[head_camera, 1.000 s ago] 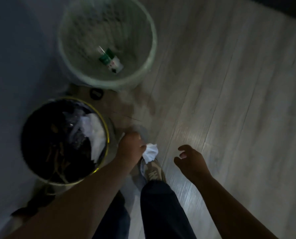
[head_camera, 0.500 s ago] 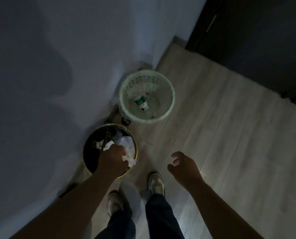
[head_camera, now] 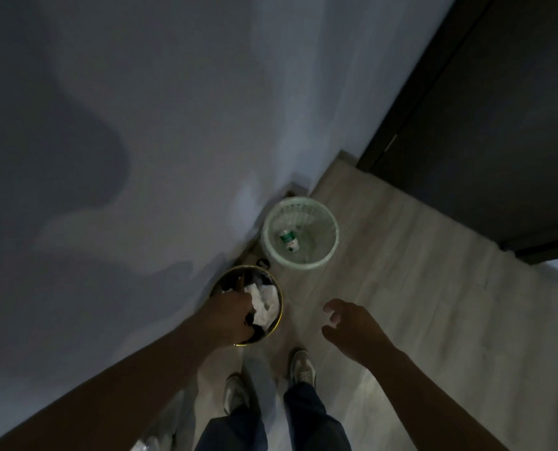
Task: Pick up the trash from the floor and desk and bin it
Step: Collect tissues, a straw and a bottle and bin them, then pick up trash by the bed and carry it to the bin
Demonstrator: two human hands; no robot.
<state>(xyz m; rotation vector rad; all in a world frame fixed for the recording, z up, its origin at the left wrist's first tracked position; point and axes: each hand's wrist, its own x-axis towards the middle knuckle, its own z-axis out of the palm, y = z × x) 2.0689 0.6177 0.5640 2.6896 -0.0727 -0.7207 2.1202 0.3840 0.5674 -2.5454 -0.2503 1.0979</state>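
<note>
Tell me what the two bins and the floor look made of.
Pale bin: likely plastic, matte mint-white, with a moulded lattice wall.
Dark bin: black inside with a shiny gold rim, possibly metal; too dim to be sure.
Floor: light wood-look planks with visible seams, laminate or wood, slight sheen.

Saw a plain grey-violet wall [head_camera: 173, 76] filling the left and top, with a broad dark shadow [head_camera: 59, 141] spread over its left part. Noted a dark door [head_camera: 499, 125] at the upper right, its frame meeting the wall at a corner. Made out 2 pale sneakers [head_camera: 300, 369] at the bottom, toes pointing up the view, under 2 dark trouser legs [head_camera: 313, 421]. Spotted 1 small black round thing [head_camera: 263, 263] low against the wall, too dim to identify.
</note>
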